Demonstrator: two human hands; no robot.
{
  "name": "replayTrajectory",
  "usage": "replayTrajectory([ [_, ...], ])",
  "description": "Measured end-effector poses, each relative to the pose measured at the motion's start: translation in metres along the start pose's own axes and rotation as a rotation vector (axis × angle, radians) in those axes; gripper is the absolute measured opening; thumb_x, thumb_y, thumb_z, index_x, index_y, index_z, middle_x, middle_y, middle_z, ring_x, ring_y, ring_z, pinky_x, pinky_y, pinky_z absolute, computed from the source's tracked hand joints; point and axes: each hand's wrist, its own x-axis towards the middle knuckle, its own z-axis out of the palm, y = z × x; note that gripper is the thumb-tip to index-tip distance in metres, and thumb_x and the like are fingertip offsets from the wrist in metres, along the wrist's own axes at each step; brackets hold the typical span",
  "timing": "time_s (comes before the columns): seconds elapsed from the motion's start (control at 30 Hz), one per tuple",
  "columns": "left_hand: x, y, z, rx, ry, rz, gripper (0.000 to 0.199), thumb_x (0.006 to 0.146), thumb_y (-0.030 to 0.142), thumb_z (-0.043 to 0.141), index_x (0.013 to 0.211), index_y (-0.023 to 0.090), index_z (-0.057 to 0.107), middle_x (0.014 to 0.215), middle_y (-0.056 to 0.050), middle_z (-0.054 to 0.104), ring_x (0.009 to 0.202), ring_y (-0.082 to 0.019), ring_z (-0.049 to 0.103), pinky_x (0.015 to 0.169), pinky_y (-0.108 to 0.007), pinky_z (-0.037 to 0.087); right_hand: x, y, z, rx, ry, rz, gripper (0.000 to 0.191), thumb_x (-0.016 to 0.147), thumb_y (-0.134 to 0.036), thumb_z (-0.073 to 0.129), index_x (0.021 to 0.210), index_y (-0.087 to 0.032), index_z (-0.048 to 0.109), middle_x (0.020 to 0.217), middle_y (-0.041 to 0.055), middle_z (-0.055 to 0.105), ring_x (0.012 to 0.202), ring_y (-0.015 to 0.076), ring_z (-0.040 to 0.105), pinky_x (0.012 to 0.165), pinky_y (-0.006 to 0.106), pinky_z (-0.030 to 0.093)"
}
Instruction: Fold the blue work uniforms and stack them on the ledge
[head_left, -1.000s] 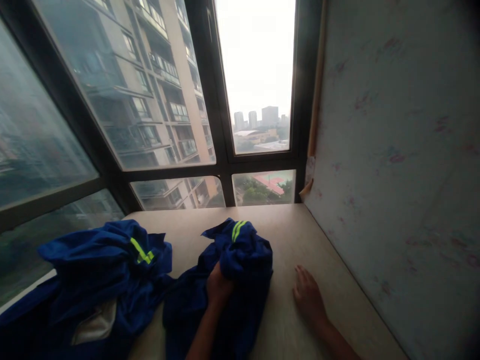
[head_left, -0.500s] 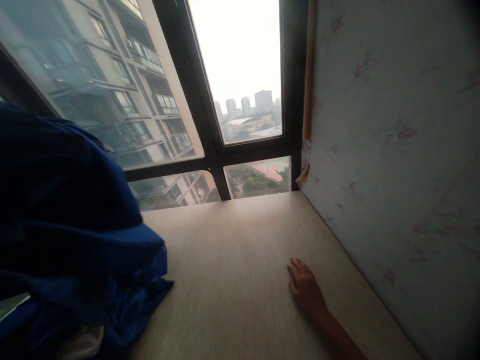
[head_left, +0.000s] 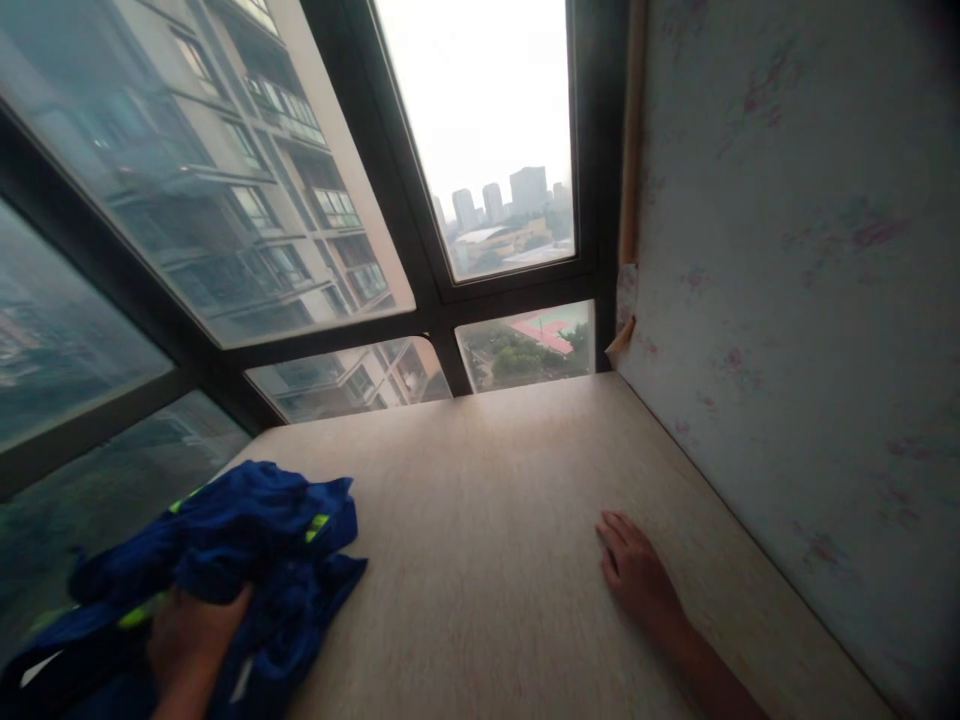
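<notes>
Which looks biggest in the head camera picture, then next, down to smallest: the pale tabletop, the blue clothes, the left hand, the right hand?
1. Pale tabletop
2. Blue clothes
3. Left hand and right hand: these look about alike, so unranked.

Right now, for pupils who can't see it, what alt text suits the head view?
A left hand touches a rumpled heap of blue clothing with yellow-green strips, while the right hand rests on the pale wood-grain surface. Dark-framed windows stand beyond; floral wallpaper is at right.
</notes>
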Motion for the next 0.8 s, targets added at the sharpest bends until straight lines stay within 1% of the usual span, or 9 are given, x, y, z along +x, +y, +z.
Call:
replayTrajectory([
  [0.07, 0.018, -0.01, 0.012, 0.03, -0.063, -0.084, 0.049, 0.09, 0.051, 0.051, 0.128, 0.02, 0.051, 0.122, -0.012, 0.066, 0.106, -0.032, 0.064, 0.079, -0.043, 0.054, 0.0, 0.0, 0.001, 0.014, 0.009, 0.0, 0.044, 0.083, -0.015, 0.042, 0.119, -0.014, 0.069, 0.134, 0.0138, 0.061, 0.13, 0.0269, 0.051, 0.111, 0.049, 0.04],
  [0.13, 0.029, -0.015, 0.017, 0.02, -0.118, -0.087, 0.056, 0.086, 0.057, 0.048, 0.13, 0.023, 0.047, 0.127, -0.01, 0.064, 0.11, -0.032, 0.062, 0.081, -0.041, 0.052, 0.0, 0.0, 0.002, 0.021, 0.018, -0.001, 0.044, 0.084, -0.015, 0.041, 0.118, -0.012, 0.069, 0.134, 0.0151, 0.061, 0.13, 0.0278, 0.052, 0.111, 0.05, 0.04],
  [0.23, 0.022, -0.01, 0.009, -0.001, -0.103, -0.038, 0.063, 0.085, 0.058, 0.045, 0.137, 0.023, 0.04, 0.133, -0.012, 0.061, 0.114, -0.034, 0.059, 0.085, -0.044, 0.049, 0.0, 0.003, 0.004, 0.011, 0.013, -0.017, 0.044, 0.085, -0.017, 0.04, 0.117, -0.011, 0.07, 0.133, 0.0154, 0.061, 0.13, 0.0281, 0.052, 0.11, 0.048, 0.041],
  [0.33, -0.006, 0.008, -0.01, 0.106, 0.018, 0.066, 0.066, 0.089, 0.053, 0.038, 0.139, 0.01, 0.04, 0.142, -0.023, 0.05, 0.124, -0.039, 0.05, 0.091, -0.05, 0.044, -0.002, 0.01, 0.008, 0.005, 0.009, -0.028, 0.044, 0.085, -0.018, 0.04, 0.117, -0.011, 0.07, 0.133, 0.0148, 0.062, 0.13, 0.0275, 0.052, 0.11, 0.047, 0.042],
  [0.4, -0.027, 0.026, -0.025, 0.211, 0.125, 0.146, 0.064, 0.091, 0.05, 0.034, 0.132, 0.002, 0.049, 0.145, -0.029, 0.043, 0.131, -0.041, 0.04, 0.098, -0.054, 0.037, -0.002, 0.014, 0.01, 0.006, 0.007, -0.033, 0.044, 0.085, -0.018, 0.04, 0.117, -0.012, 0.07, 0.133, 0.0145, 0.062, 0.13, 0.0276, 0.052, 0.11, 0.048, 0.042],
  [0.47, -0.047, 0.045, -0.036, 0.273, 0.181, 0.195, 0.059, 0.093, 0.048, 0.033, 0.117, 0.002, 0.059, 0.139, -0.029, 0.046, 0.132, -0.041, 0.037, 0.102, -0.055, 0.032, -0.002, 0.017, 0.012, 0.009, 0.001, -0.043, 0.044, 0.084, -0.019, 0.041, 0.116, -0.012, 0.07, 0.133, 0.0146, 0.062, 0.129, 0.0282, 0.052, 0.109, 0.049, 0.042],
  [0.53, -0.068, 0.064, -0.04, 0.265, 0.181, 0.246, 0.055, 0.094, 0.048, 0.033, 0.108, 0.004, 0.063, 0.13, -0.027, 0.053, 0.127, -0.039, 0.043, 0.103, -0.052, 0.032, -0.002, 0.019, 0.013, 0.015, -0.001, -0.051, 0.044, 0.084, -0.019, 0.04, 0.116, -0.012, 0.07, 0.133, 0.0149, 0.062, 0.13, 0.0286, 0.052, 0.109, 0.049, 0.043],
  [0.7, -0.12, 0.097, -0.019, 0.096, 0.14, 0.322, 0.05, 0.095, 0.037, 0.034, 0.12, 0.001, 0.058, 0.13, -0.026, 0.055, 0.124, -0.035, 0.048, 0.099, -0.044, 0.039, -0.003, 0.018, 0.012, 0.003, 0.002, -0.046, 0.044, 0.085, -0.02, 0.04, 0.116, -0.013, 0.07, 0.133, 0.014, 0.062, 0.13, 0.0285, 0.052, 0.109, 0.049, 0.043],
  [0.8, -0.143, 0.104, -0.004, -0.054, 0.205, 0.302, 0.049, 0.094, 0.033, 0.039, 0.127, 0.001, 0.053, 0.134, -0.026, 0.052, 0.128, -0.036, 0.046, 0.102, -0.045, 0.04, -0.003, 0.017, 0.011, -0.012, -0.004, -0.05, 0.044, 0.085, -0.019, 0.039, 0.116, -0.011, 0.07, 0.134, 0.0148, 0.061, 0.129, 0.0284, 0.052, 0.108, 0.048, 0.043],
])
